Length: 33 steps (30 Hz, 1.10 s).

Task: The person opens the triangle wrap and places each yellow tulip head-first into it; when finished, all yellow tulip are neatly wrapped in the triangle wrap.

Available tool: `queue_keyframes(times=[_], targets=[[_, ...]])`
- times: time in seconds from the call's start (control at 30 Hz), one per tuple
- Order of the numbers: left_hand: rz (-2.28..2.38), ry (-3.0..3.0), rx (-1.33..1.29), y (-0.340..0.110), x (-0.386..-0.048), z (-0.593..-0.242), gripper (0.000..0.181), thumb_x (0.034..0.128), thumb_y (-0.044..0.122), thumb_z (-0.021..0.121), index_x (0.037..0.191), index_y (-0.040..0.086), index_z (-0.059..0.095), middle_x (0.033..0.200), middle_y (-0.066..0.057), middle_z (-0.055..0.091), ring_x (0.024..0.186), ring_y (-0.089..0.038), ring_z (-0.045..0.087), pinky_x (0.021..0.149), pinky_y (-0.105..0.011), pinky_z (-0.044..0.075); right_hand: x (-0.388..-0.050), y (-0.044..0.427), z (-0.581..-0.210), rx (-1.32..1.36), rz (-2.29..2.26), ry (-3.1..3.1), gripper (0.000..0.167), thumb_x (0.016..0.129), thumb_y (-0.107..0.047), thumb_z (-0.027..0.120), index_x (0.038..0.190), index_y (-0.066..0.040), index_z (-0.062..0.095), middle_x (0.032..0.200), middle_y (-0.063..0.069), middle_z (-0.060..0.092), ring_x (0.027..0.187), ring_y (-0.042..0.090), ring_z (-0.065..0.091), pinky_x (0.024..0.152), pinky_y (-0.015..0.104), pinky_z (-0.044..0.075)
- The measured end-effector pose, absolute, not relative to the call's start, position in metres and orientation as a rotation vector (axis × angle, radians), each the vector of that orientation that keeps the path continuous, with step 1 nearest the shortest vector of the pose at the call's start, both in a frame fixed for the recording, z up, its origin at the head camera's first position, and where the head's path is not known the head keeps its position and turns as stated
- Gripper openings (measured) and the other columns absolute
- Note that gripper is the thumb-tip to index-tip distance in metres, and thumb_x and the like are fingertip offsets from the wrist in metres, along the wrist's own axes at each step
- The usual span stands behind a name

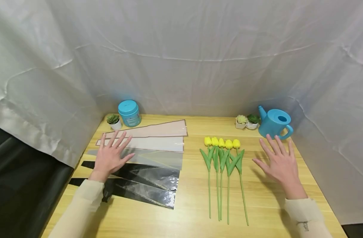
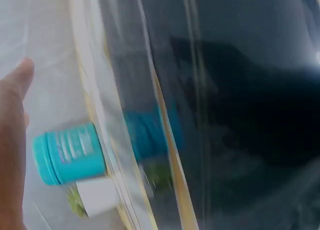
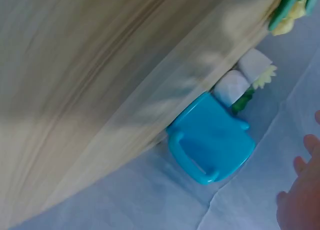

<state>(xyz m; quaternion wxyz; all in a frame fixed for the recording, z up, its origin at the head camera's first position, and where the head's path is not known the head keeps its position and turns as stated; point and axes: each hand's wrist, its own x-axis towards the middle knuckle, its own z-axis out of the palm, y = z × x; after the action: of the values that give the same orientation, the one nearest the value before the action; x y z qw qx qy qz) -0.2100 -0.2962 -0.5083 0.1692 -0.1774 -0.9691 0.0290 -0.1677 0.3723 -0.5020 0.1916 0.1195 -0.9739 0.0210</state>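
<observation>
Right hand (image 1: 280, 165) fronts watering can (image 1: 273, 125) (succulents (image 1: 252, 121) beside).

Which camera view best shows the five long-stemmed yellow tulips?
The head view: all five yellow tulips appear whole, end to end. The right wrist view catches only some blooms and leaves, upper right; the left wrist view shows none.

1. Head view: faces forward and down from above, covering most of the table (image 1: 193, 198).
2. Left wrist view: close over black sheets (image 2: 265, 140), rolled sideways; shares blue jar (image 2: 75, 152) with head view.
3. Right wrist view: low, facing the backdrop (image 3: 145, 200), rolled beyond sideways; shares watering can (image 3: 220, 132) with head view.
</observation>
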Motion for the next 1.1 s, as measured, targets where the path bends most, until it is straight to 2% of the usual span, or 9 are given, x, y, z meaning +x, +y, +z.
queue_keyframes(times=[0.1, 0.2, 0.33, 0.43, 0.57, 0.67, 0.87, 1.1], targets=[[-0.029, -2.749, -0.546, -0.282, -0.198, -0.507, 0.082, 0.0899, 0.060, 0.067, 0.159, 0.024, 0.043, 0.165, -0.007, 0.042, 0.153, -0.035, 0.033, 0.126, -0.064, 0.012, -0.164, 0.364, -0.499, 0.284, 0.221, -2.759, 0.083, 0.095, -0.060, 0.064, 0.162, -0.021, 0.037, 0.164, 0.014, 0.038, 0.153, 0.041, 0.028, 0.121, 0.069, 0.016], [-0.232, -2.741, -0.620, -0.262, -0.181, -0.508, 0.072, 0.0921, 0.051, 0.072, 0.154, 0.022, 0.050, 0.155, -0.008, 0.053, 0.141, -0.035, 0.047, 0.116, -0.063, 0.032, -0.159, 0.353, -0.495, 0.240, 0.463, -2.782, 0.073, 0.097, -0.048, 0.069, 0.155, -0.011, 0.045, 0.148, 0.024, 0.051, 0.136, 0.049, 0.043, 0.105, 0.073, 0.033], [-0.551, -2.738, -0.742, -0.233, -0.155, -0.509, 0.053, 0.0894, 0.042, 0.080, 0.135, 0.019, 0.068, 0.130, -0.004, 0.068, 0.119, -0.028, 0.062, 0.100, -0.056, 0.050, -0.152, 0.339, -0.489, 0.205, 0.796, -2.831, 0.058, 0.101, -0.037, 0.068, 0.142, 0.001, 0.055, 0.126, 0.028, 0.063, 0.112, 0.046, 0.060, 0.088, 0.062, 0.051], [-0.747, -2.783, -0.808, -0.216, -0.137, -0.512, 0.041, 0.0885, 0.042, 0.082, 0.124, 0.023, 0.075, 0.119, 0.005, 0.070, 0.110, -0.017, 0.066, 0.093, -0.046, 0.056, -0.146, 0.331, -0.488, 0.171, 0.964, -2.877, 0.051, 0.103, -0.035, 0.067, 0.137, 0.002, 0.059, 0.116, 0.024, 0.069, 0.100, 0.037, 0.067, 0.077, 0.043, 0.058], [-0.941, -2.841, -0.872, -0.200, -0.120, -0.521, 0.036, 0.0880, 0.041, 0.083, 0.120, 0.026, 0.076, 0.112, 0.011, 0.070, 0.092, -0.008, 0.065, 0.080, -0.031, 0.056, -0.140, 0.323, -0.492, 0.120, 1.055, -2.957, 0.046, 0.103, -0.035, 0.067, 0.131, 0.001, 0.062, 0.109, 0.016, 0.073, 0.094, 0.027, 0.068, 0.073, 0.029, 0.055], [-1.045, -2.831, -0.940, -0.194, -0.113, -0.530, 0.036, 0.0856, 0.037, 0.085, 0.119, 0.025, 0.077, 0.102, 0.010, 0.070, 0.080, -0.005, 0.060, 0.071, -0.024, 0.051, -0.136, 0.319, -0.496, 0.088, 1.101, -3.012, 0.041, 0.102, -0.035, 0.068, 0.124, -0.001, 0.064, 0.105, 0.012, 0.074, 0.090, 0.020, 0.067, 0.072, 0.028, 0.054], [-1.126, -2.804, -1.021, -0.184, -0.106, -0.545, 0.030, 0.0836, 0.033, 0.087, 0.111, 0.025, 0.079, 0.099, 0.012, 0.072, 0.078, -0.001, 0.057, 0.070, -0.020, 0.049, -0.130, 0.316, -0.505, -0.013, 1.293, -3.080, 0.037, 0.101, -0.032, 0.070, 0.120, -0.002, 0.063, 0.098, 0.010, 0.074, 0.073, 0.019, 0.065, 0.060, 0.029, 0.053], [-1.112, -2.825, -0.983, -0.175, -0.103, -0.553, 0.024, 0.0820, 0.032, 0.089, 0.104, 0.028, 0.080, 0.092, 0.018, 0.068, 0.076, 0.003, 0.053, 0.069, -0.018, 0.046, -0.127, 0.310, -0.514, -0.067, 1.374, -3.148, 0.035, 0.099, -0.028, 0.071, 0.119, 0.000, 0.064, 0.090, 0.007, 0.071, 0.073, 0.020, 0.063, 0.061, 0.030, 0.054]])
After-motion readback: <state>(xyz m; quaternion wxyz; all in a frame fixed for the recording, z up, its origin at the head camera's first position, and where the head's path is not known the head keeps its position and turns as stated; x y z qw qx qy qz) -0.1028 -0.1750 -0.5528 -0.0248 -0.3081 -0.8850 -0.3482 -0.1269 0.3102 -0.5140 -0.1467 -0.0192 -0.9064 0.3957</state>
